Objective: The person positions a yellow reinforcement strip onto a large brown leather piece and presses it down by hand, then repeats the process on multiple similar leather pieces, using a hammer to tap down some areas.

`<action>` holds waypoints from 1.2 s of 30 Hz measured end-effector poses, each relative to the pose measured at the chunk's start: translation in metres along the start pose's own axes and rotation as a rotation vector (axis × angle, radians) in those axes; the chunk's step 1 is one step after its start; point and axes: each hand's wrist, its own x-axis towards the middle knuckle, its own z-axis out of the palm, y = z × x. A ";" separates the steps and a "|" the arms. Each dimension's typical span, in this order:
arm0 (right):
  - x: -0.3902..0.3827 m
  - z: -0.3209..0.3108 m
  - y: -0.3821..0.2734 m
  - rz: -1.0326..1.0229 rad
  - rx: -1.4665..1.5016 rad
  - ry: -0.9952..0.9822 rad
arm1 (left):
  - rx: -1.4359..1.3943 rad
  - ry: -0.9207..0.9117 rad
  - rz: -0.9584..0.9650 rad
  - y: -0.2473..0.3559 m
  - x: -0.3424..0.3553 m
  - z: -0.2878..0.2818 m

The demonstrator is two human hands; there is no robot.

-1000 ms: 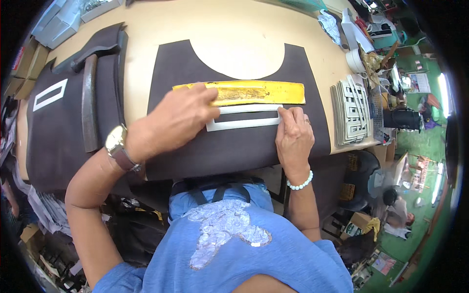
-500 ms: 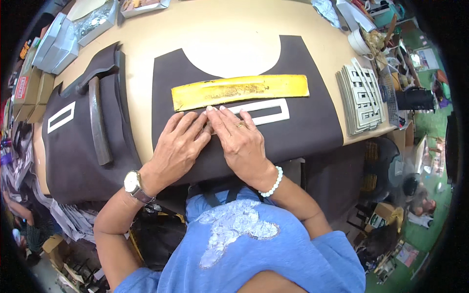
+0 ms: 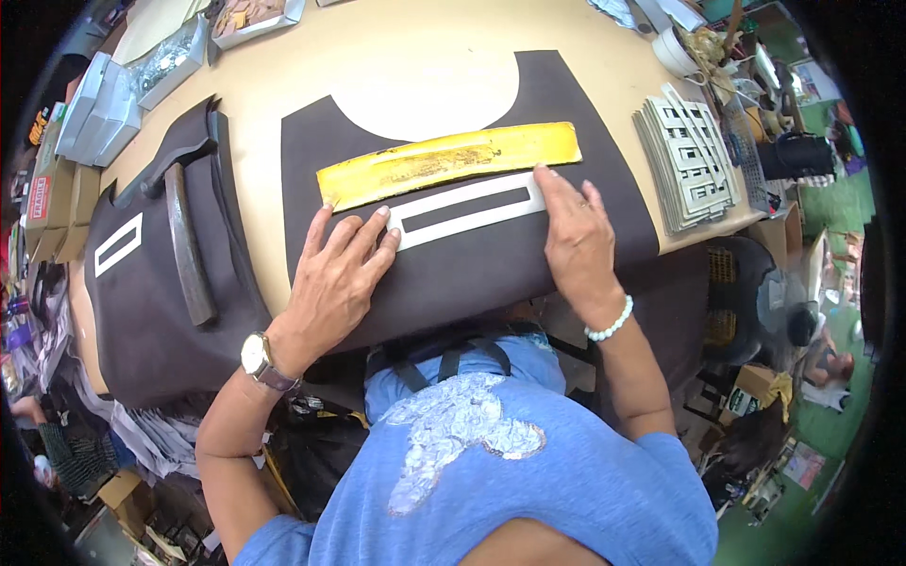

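A white rectangular frame with a long slot lies on a dark brown sheet that has a curved neckline-like cutout. My left hand is spread at its left end, one fingertip reaching the lower left corner of a worn yellow strip. At the frame's right end rests my right hand, fingertips along that edge, fingers stretched and not wrapped round it. The yellow strip lies just above the frame, on the same sheet.
To the left, a hammer lies on a folded dark sheet bearing another white frame. Stacked pale stencil-like plates stand at the table's right edge. Boxes line the far left, and a chair is beyond the right edge.
My hands, earlier close together over the frame's left part, are now apart at its two ends. The right hand moved right, uncovering the frame, which now lies closer along the yellow strip.
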 end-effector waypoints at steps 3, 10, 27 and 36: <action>0.007 -0.006 0.001 0.044 -0.043 -0.018 | -0.074 0.001 -0.004 -0.004 0.000 0.000; 0.014 0.005 -0.057 -0.085 -0.073 0.100 | -0.050 -0.042 0.026 -0.005 0.001 -0.003; -0.019 -0.014 -0.004 -0.084 -0.215 0.004 | 0.151 -0.102 -0.064 0.020 -0.009 -0.011; 0.020 -0.033 0.016 -0.080 -0.095 -0.106 | 0.161 0.167 -0.305 0.028 -0.002 -0.009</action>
